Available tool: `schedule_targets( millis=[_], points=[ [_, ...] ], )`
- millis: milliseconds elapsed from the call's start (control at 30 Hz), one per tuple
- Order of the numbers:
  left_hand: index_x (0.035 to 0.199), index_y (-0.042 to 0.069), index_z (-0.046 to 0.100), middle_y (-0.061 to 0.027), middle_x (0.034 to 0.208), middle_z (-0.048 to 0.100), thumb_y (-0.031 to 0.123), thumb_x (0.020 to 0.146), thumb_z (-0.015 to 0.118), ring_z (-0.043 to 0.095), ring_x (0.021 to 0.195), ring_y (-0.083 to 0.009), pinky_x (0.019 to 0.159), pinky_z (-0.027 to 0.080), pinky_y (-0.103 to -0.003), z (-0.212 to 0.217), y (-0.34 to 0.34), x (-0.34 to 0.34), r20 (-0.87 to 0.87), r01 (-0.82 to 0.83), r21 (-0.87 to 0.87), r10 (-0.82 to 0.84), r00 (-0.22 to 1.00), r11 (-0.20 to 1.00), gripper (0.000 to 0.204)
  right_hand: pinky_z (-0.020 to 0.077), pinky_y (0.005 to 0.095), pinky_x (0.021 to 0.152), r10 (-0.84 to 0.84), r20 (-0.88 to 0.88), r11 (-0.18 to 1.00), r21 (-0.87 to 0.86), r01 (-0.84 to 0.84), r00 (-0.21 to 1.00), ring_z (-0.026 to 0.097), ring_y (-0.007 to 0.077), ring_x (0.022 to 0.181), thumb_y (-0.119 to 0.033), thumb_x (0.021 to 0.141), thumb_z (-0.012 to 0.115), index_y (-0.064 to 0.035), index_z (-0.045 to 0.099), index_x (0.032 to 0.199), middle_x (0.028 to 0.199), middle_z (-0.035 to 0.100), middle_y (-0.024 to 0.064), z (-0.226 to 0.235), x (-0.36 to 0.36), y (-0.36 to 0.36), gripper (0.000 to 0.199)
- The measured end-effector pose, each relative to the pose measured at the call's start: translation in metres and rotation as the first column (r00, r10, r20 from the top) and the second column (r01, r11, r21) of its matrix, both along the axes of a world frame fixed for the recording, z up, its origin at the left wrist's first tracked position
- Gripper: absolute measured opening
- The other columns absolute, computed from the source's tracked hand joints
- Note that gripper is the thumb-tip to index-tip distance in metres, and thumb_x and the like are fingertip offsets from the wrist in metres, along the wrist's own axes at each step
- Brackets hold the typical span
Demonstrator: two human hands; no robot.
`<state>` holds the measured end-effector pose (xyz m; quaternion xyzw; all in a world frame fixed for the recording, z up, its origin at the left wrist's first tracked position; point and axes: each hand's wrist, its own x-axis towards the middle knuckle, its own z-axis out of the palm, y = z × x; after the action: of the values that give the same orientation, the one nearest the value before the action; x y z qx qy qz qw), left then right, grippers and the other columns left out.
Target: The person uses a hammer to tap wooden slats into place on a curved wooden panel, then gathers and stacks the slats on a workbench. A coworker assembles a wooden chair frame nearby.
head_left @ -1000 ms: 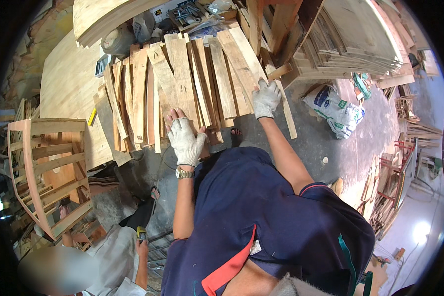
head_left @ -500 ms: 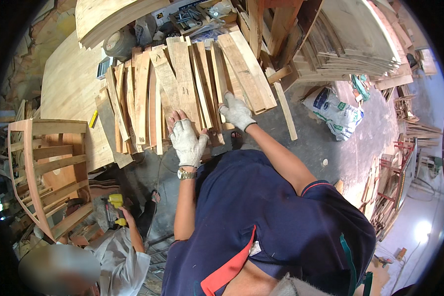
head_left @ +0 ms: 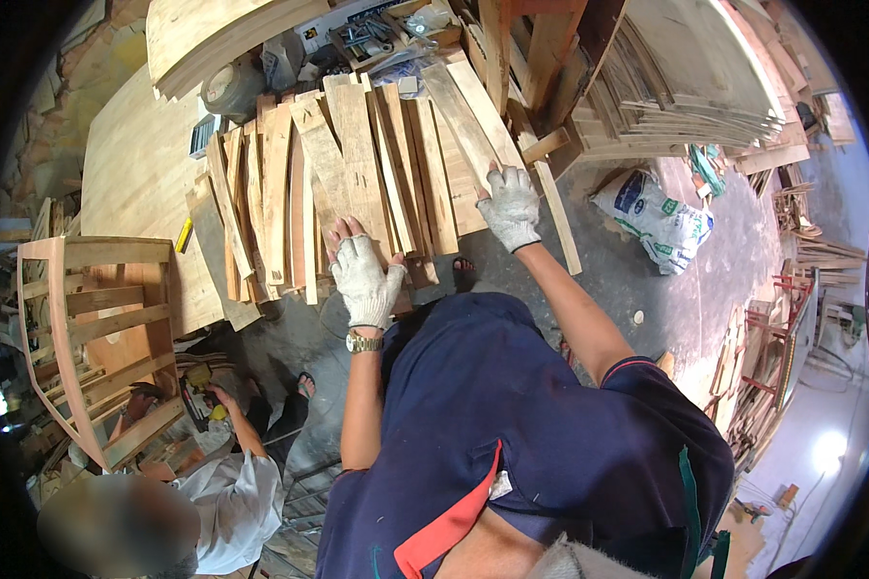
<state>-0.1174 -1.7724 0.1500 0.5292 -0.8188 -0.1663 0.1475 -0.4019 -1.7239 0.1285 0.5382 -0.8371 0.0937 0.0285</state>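
Wooden slats [head_left: 357, 154] lie side by side on a pale board, their near ends pointing at me. My left hand [head_left: 365, 280], in a white fingertip-less glove with a watch at the wrist, rests flat on the near ends of the middle slats, fingers stretched. My right hand [head_left: 512, 207], gloved the same way, is closed over the near end of a wooden plank [head_left: 459, 111] at the right of the row, thumb on its left side. That plank's near end is hidden under the glove. Close by on the right lies another pale plank [head_left: 483, 106].
At the left a co-worker's hand [head_left: 224, 398] is at a yellow-and-black tool beside a wooden frame [head_left: 68, 338]. Behind the slats stand a hardware tray [head_left: 372, 39] and a round container [head_left: 232, 92]. Stacked panels [head_left: 666, 87] and a white sack [head_left: 657, 220] are at the right.
My right hand has moved right, from a middle slat to the right-hand planks, and the plank under it has shifted. My left hand stays put. The co-worker's tool has moved lower, toward the frame.
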Motion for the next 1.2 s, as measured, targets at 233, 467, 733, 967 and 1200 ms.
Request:
schedule_targets(
  millis=[233,467,733,967,1200],
  points=[
    [0.164,0.004,0.013,-0.0217,0.170,0.017,0.043,0.086,0.075,0.013,0.157,-0.0410,0.126,0.016,-0.054,0.003,0.000,-0.001,0.011,-0.004,0.015,0.004,1.000,1.000,0.107,0.0237,0.0607,0.121,-0.068,-0.077,0.998,-0.025,0.066,0.995,0.033,0.0368,0.148,-0.033,0.089,0.068,-0.0158,0.058,0.142,0.155,0.043,0.0156,-0.042,-0.011,-0.004,0.057],
    [0.165,0.004,0.012,-0.0228,0.170,0.016,0.042,0.086,0.074,0.014,0.157,-0.0416,0.125,0.015,-0.055,-0.004,0.000,0.002,-0.009,0.015,-0.011,-0.015,1.000,1.000,0.106,0.0535,0.0482,0.093,-0.051,0.340,0.991,0.136,0.005,0.939,0.065,0.0406,0.113,-0.035,0.092,0.067,-0.0025,0.056,0.128,0.118,0.067,0.0226,0.000,0.048,-0.007,0.050],
    [0.165,0.005,0.013,-0.0225,0.170,0.016,0.044,0.086,0.073,0.014,0.157,-0.0422,0.126,0.014,-0.055,0.000,0.000,0.002,-0.007,-0.007,0.030,0.008,1.000,1.000,0.106,0.0581,0.0480,0.083,-0.321,0.734,0.942,0.313,0.122,0.598,0.070,0.0402,0.100,-0.042,0.092,0.070,0.0099,0.044,0.137,0.117,0.067,0.0329,-0.033,0.069,-0.004,0.074],
    [0.165,0.005,0.014,-0.0218,0.170,0.017,0.046,0.086,0.073,0.013,0.157,-0.0418,0.126,0.015,-0.055,-0.003,-0.001,0.001,-0.008,0.003,0.007,-0.003,1.000,1.000,0.106,0.0594,0.0421,0.062,-0.087,0.774,0.886,0.348,0.306,-0.627,0.068,0.0282,0.071,-0.037,0.103,0.061,0.0026,0.053,0.126,0.097,0.068,0.0185,-0.077,0.042,0.000,0.047],
    [0.165,0.005,0.013,-0.0214,0.170,0.017,0.044,0.086,0.074,0.014,0.157,-0.0407,0.126,0.015,-0.054,-0.001,0.000,0.002,-0.008,-0.010,0.014,0.010,1.000,1.000,0.106,0.0556,0.0360,0.043,-0.171,0.963,0.958,0.212,0.194,-0.206,0.068,0.0232,0.056,-0.025,0.106,0.057,0.0023,0.049,0.125,0.088,0.071,0.0183,-0.002,0.045,0.022,0.035]
  ],
)
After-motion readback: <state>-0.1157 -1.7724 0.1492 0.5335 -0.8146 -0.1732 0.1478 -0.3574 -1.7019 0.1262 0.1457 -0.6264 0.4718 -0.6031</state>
